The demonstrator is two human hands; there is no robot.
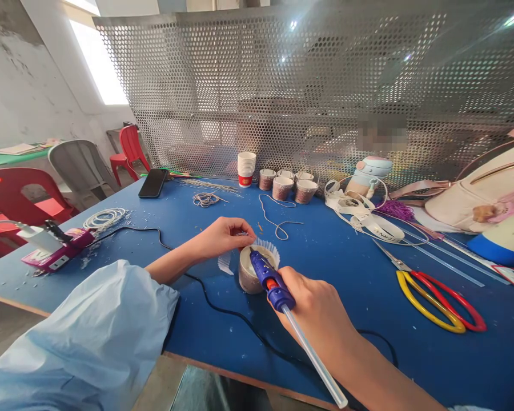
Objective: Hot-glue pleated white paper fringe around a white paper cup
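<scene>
the glue gun (263,268) is violet-blue, the table (346,257) blue, scissor handles (456,326) yellow and red.

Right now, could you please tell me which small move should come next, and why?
Probably the left hand should press the translucent pleated strip against the round brown cup: the right hand holds the blue plastic glue gun, its nozzle at the cup's mouth, and pleats hang out beside the cup.

The cup (249,278) stands on the counter (346,251) left of the scissors (434,315), with the phone (153,183) behind it, farther left.
</scene>
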